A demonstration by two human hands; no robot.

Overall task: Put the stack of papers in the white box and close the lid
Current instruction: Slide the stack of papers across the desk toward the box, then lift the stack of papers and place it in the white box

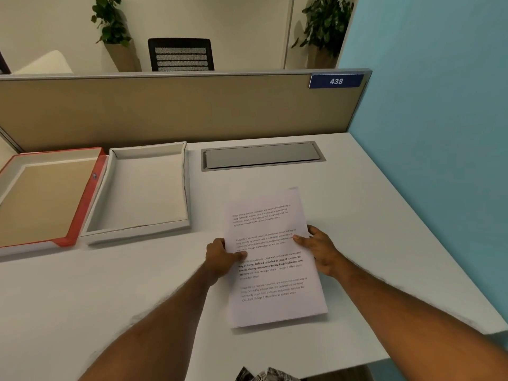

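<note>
A stack of printed papers (275,270) sits at the middle right of the white desk (96,298). My left hand (222,258) grips its left edge, thumb on top of the sheets. My right hand (320,250) grips the right edge the same way. The white box (110,188) stands open and empty to the upper left of the papers, a short gap away. Its lid (88,204), red-edged with a tan inside, lies upturned just left of the box.
A grey cable-tray cover (261,155) is set into the desk behind the papers. A beige partition (165,111) runs along the back and a blue wall (439,133) bounds the right. The desk's front edge ends at lower right.
</note>
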